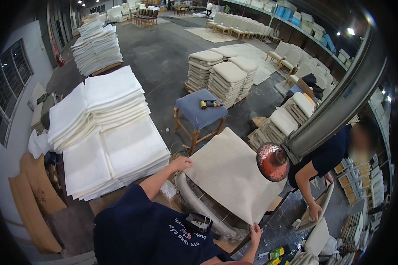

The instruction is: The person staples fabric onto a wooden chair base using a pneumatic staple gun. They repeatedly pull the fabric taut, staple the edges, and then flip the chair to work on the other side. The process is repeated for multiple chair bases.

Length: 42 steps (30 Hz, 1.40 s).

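Note:
A sheet of beige upholstery fabric (230, 165) is spread out in front of me, its near edge running between my hands. My left hand (182, 163) is closed on its left corner. The fingers of my right hand (255, 234) pinch its near right corner, where the cloth draws into creases. Beneath the near edge shows a curved, pale padded piece (191, 201), with something that looks like clear plastic beside it. What else lies under the fabric is hidden.
Beyond the fabric, a blue-topped stool (201, 108) carries a nail gun (210, 104). White foam sheets (132, 137) are piled at left, padded seats (227, 73) farther back. A red-ended metal lamp or duct (273, 161) overhangs the right. A co-worker (316, 170) there handles a padded panel (316, 210).

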Tool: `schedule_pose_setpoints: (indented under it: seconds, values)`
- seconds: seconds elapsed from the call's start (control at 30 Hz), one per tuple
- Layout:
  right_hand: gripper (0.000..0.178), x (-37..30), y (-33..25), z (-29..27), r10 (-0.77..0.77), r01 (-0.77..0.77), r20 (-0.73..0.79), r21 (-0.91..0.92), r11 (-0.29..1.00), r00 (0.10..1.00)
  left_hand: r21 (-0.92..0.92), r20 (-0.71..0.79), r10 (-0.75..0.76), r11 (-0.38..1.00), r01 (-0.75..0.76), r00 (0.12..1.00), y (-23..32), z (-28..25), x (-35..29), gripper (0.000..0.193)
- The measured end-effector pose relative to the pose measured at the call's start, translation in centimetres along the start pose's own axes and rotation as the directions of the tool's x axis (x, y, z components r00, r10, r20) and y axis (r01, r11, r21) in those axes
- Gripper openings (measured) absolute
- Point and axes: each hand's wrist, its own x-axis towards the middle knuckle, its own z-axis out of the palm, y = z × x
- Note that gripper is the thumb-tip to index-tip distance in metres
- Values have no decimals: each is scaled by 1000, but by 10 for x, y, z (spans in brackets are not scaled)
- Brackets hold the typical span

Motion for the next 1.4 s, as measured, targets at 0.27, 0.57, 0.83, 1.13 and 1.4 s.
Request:
schedule_pose_setpoints:
  seconds: [0.27, 0.57, 0.83, 1.13, 1.4]
  values:
    - [85, 10, -1, -7, 257, -234, 34, 540, 809, 966, 56, -144, -402, 909, 413, 904, 20, 14, 10, 73]
    - [18, 74, 32, -24, 123, 18, -377, 350, 937, 918, 88, -296, 12, 996, 15, 955, 38, 4, 76, 37]
    - [23, 39, -155, -99, -130, 419, -500, 523, 743, 856, -753, -306, -12, 615, -234, 952, 153, -116, 93, 32]
    - [18, -4, 20, -31, 104, 80, -356, 467, 880, 929, -189, -298, -30, 982, -28, 954, 17, -35, -3, 42]
    - [34, -35, 117, 6, 127, -64, -271, 229, 971, 954, 36, -96, -294, 954, 298, 951, -21, 2, -40, 67]
